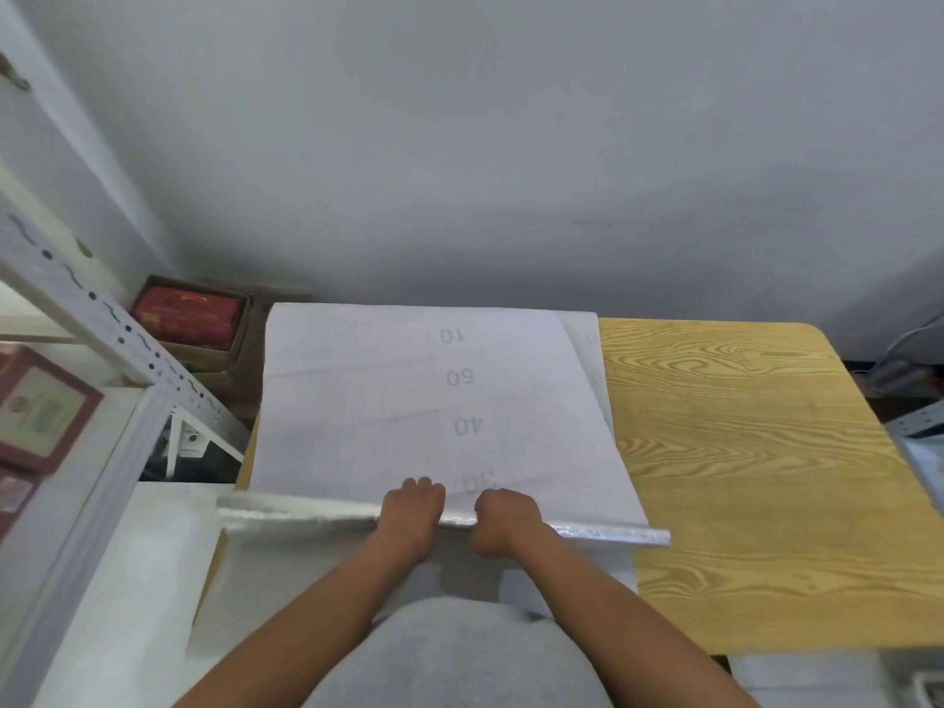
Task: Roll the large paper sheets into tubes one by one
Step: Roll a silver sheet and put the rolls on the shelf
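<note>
Both hands, left (413, 508) and right (505, 518), curl over rolled tube (306, 513) lying left-right across frame; unrolled sheet (408, 401) extends toward upper frame.

Bare wooden table (740, 452) lies open rightward; metal shelving (127, 339) crowds the left.
</note>
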